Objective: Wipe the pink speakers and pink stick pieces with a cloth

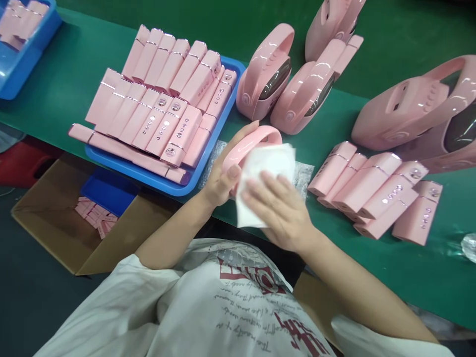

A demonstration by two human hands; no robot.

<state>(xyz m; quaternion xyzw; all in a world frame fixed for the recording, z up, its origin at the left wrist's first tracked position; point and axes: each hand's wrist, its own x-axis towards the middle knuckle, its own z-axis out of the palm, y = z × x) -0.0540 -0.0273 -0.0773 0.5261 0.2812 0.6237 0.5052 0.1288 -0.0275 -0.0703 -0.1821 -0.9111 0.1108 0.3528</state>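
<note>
Head view: your pink handled device (256, 141) sits between the blue tray (206, 148) and the pink boxes (379, 183).
Left hand (223, 181): your thumb and fingers clasp the device's handle.
Right hand (280, 213): your fingers lie extended over a white cloth (273, 158) covering the device; pinching, cannot tell.
Clear plastic (304, 177): shows beside your hands.

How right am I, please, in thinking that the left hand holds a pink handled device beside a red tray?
The colour is wrong: in the head view, the tray is blue. The left hand does hold the pink handled device beside it.
</note>
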